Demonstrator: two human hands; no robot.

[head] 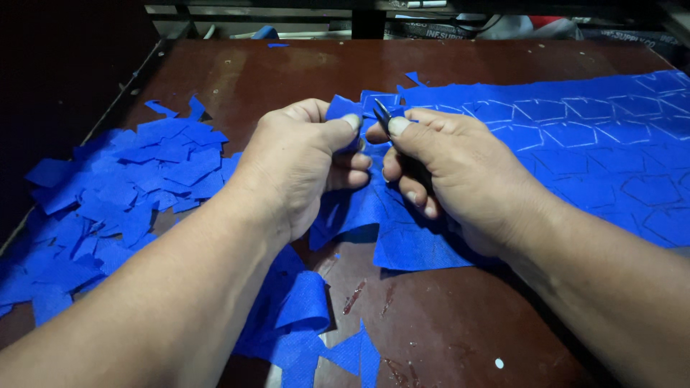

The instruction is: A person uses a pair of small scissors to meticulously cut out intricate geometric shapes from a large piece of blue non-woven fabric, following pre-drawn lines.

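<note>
At the centre of the dark brown desk [445, 316], both hands meet over a sheet of blue fabric [575, 144]. Left hand [302, 162]: fingers curled, thumb and forefinger pinched shut on a small flap of the blue fabric at its cut edge, lifting it slightly off the desk. Right hand [453, 169]: closed around a pair of small dark snips [382, 115], only the pointed blades showing above the thumb; the blades stand slightly parted, tips touching the fabric just beside the left thumb. The handles are hidden in the palm.

The fabric sheet runs from under the hands to the right edge of the view and bears pale chalk outlines of repeated angular shapes. Its near corner hangs folded beneath the right hand.

Left of the hands lies a loose pile of cut blue pieces [115, 194], overlapping, spread to the desk's left edge. Further blue offcuts [309, 323] lie near the front edge, below the left forearm. Cluttered items at the far edge are too dark to identify.
</note>
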